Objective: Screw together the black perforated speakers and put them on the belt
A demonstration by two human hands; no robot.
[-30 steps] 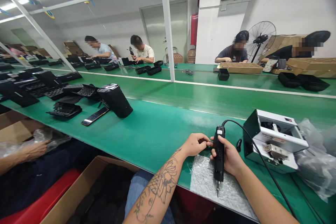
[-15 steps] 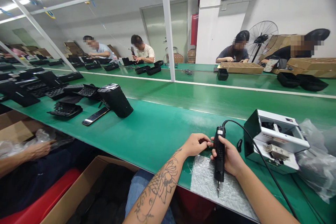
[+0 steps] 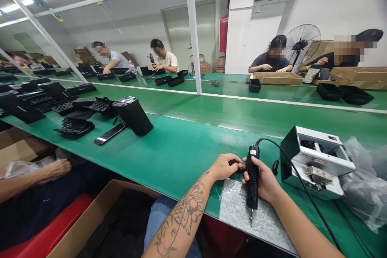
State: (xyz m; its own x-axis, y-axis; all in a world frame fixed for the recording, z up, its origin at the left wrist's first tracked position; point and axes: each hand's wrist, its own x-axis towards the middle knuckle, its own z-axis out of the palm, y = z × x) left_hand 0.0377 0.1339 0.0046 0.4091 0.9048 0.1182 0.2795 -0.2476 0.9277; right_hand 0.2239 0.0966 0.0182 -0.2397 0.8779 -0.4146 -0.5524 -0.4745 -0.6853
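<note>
Head view looks down a long green workbench (image 3: 181,157). The right hand (image 3: 263,181) is clamped around a black electric screwdriver (image 3: 252,193), which stands almost upright with its slim metal bit (image 3: 250,219) pointing down, just above a crinkled silver foil-foam pad (image 3: 244,213) at the bench's near edge. The left hand (image 3: 225,167), on a tattooed forearm, is curled with its fingers reaching to the upper side of the screwdriver, though I cannot tell whether they grip it or only touch it. A thin black cable (image 3: 298,161) rises from the screwdriver's top and runs past a black-and-white metal screw feeder (image 3: 317,161) just to the right, with a crumpled clear plastic bag (image 3: 361,185) beyond it.

Farther left on the bench stands a black cylindrical housing with a silver top (image 3: 133,115), beside a dark slim slab (image 3: 109,134) and black grille-like plastic parts (image 3: 74,125). At near left, a co-worker's hand (image 3: 59,168) rests on clear plastic wrap (image 3: 26,168) above an open cardboard box (image 3: 102,213) of dark items.
</note>
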